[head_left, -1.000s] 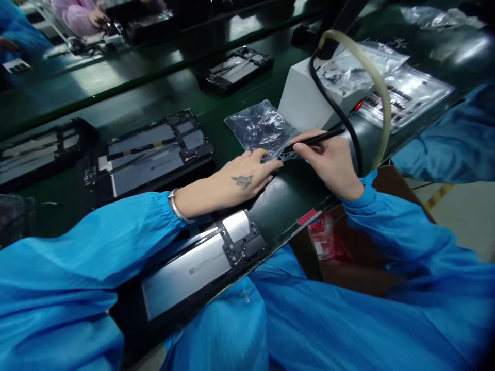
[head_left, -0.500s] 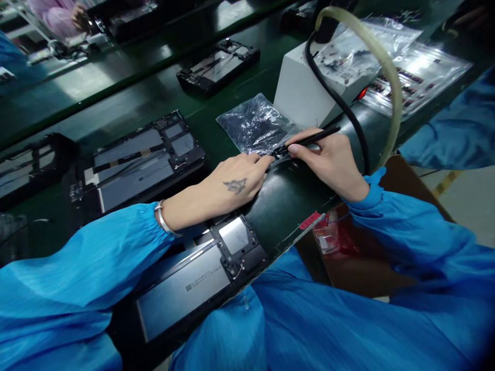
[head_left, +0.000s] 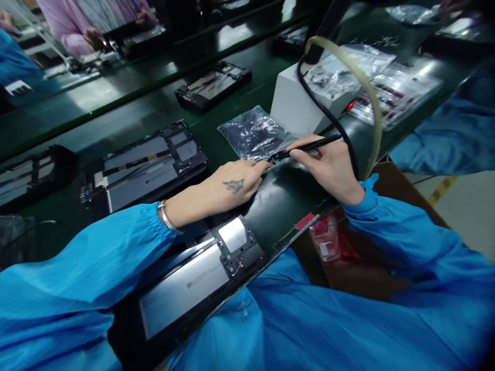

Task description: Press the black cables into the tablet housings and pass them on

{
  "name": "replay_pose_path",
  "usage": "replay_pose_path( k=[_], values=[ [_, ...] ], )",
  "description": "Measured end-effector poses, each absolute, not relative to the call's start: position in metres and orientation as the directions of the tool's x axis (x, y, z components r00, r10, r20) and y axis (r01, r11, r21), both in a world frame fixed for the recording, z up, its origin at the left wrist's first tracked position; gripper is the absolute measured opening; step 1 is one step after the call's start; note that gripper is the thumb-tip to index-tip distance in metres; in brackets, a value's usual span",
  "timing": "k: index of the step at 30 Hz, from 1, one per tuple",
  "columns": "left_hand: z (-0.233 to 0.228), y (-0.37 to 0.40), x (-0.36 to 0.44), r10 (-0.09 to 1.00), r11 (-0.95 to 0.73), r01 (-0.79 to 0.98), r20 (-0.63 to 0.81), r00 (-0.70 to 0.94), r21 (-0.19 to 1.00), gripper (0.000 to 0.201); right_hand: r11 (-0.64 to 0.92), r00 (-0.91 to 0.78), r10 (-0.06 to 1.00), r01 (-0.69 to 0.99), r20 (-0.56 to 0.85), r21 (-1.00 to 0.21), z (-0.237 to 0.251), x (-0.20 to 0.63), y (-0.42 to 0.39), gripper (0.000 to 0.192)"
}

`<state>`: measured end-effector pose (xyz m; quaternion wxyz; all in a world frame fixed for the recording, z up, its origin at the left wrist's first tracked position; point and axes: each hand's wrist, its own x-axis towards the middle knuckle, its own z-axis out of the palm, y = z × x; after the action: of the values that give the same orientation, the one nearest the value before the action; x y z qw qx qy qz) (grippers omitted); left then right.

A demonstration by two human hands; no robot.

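Observation:
My left hand (head_left: 228,186) lies flat on the dark green bench, fingertips touching the near edge of a clear plastic bag (head_left: 253,133) of small dark parts. My right hand (head_left: 328,165) grips a thin black tool (head_left: 309,147), held like a pen, its tip resting on the bag's edge right beside my left fingertips. An opened tablet chassis (head_left: 201,278) with a silver plate lies under my left forearm at the bench's near edge.
A second open chassis (head_left: 143,165) sits to the left, another (head_left: 212,88) farther back. A white box (head_left: 301,100) with a black cable and a yellowish hose (head_left: 367,87) stands behind the bag. Bags of parts (head_left: 390,87) lie at right. A person in pink (head_left: 81,20) works at the far side.
Both hands stay at the bag's edge with only slight shifts; the tool tip remains on the bag. The view has wobbled a little.

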<state>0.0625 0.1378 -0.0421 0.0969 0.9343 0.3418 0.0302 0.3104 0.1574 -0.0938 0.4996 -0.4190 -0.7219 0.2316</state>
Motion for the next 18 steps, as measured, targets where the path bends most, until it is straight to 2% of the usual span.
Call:
replay_pose_path(
  k=[2,4,6,7,9,11,12,13,15,16,18],
  values=[
    [-0.031,0.14,0.066,0.625,-0.764,0.627,-0.068,0.778,0.151,0.035,0.534,-0.057,0.84,0.269,0.54,-0.802,-0.09,0.321,0.144,0.01],
    [-0.018,0.145,0.081,0.622,-0.78,0.625,-0.067,0.78,0.039,0.037,0.541,0.047,0.829,0.183,0.557,-0.821,-0.085,0.339,0.122,0.011],
    [-0.008,0.153,0.113,0.58,-0.814,0.58,0.007,0.814,-0.026,0.039,0.597,0.152,0.765,0.198,0.626,-0.778,-0.082,0.366,0.096,0.009],
    [-0.006,0.156,0.135,0.529,-0.849,0.529,0.048,0.848,0.004,0.038,0.641,0.187,0.702,0.254,0.687,-0.725,-0.081,0.381,0.081,0.008],
    [-0.006,0.159,0.19,0.42,-0.895,0.392,0.106,0.901,0.214,0.036,0.699,0.205,0.528,0.446,0.824,-0.559,-0.084,0.411,0.054,0.012],
    [-0.014,0.155,0.251,0.397,-0.796,0.28,0.113,0.911,0.537,0.038,0.638,0.227,0.357,0.649,0.906,-0.414,-0.09,0.44,0.033,0.019],
    [-0.019,0.15,0.28,0.421,-0.674,0.255,0.078,0.904,0.694,0.043,0.58,0.301,0.284,0.702,0.91,-0.413,-0.095,0.453,0.027,0.017],
    [-0.024,0.146,0.307,0.434,-0.527,0.24,0.015,0.901,0.815,0.048,0.545,0.433,0.225,0.687,0.873,-0.481,-0.1,0.465,0.025,0.013],
    [-0.032,0.136,0.349,0.408,-0.25,0.196,-0.08,0.909,0.948,0.051,0.572,0.733,0.198,0.453,0.651,-0.684,-0.111,0.485,0.028,0.011],
    [-0.035,0.131,0.364,0.386,-0.16,0.176,-0.103,0.917,0.971,0.051,0.607,0.823,0.242,0.284,0.513,-0.742,-0.117,0.494,0.033,0.017],
    [-0.038,0.124,0.381,0.361,-0.082,0.148,-0.11,0.926,0.986,0.051,0.628,0.864,0.376,0.029,0.335,-0.778,-0.128,0.51,0.045,0.029]
  ],
)
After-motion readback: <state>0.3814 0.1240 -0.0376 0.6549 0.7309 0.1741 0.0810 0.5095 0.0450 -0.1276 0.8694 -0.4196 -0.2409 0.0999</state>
